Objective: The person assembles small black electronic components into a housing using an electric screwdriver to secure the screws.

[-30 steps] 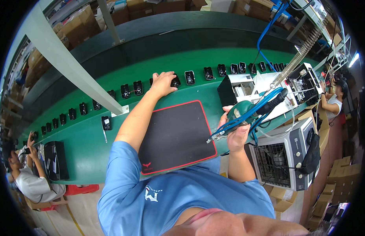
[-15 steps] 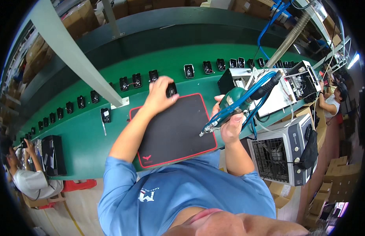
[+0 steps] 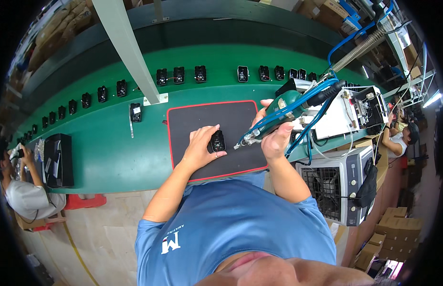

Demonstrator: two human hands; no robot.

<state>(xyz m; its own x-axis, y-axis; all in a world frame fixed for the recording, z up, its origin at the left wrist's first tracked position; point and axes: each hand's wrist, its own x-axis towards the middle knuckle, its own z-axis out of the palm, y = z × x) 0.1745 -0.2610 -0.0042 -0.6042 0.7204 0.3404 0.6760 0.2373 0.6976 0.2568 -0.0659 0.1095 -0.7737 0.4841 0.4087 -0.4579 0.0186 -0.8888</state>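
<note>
My left hand (image 3: 201, 147) grips a small black plastic housing (image 3: 217, 141) by its side, thumb at the near edge. It rests on the black mat (image 3: 193, 121) with the red border. My right hand (image 3: 274, 133) is wrapped around a green electric screwdriver (image 3: 283, 106) with blue cords along it. The tool is tilted, its bit pointing down to the left, a short way right of the housing and apart from it. What the housing holds inside is too small to make out.
Several similar black housings (image 3: 179, 75) line the green bench. One housing with a pale strip (image 3: 135, 112) lies left of the mat, by a metal post (image 3: 128, 52). A white machine (image 3: 336, 117) stands to the right above an air cooler (image 3: 338, 183). Co-workers sit at both sides.
My left hand has brought the black housing from the mat's far edge nearer to me, onto the mat's middle. The screwdriver stays in my right hand, its tip now close to the housing.
</note>
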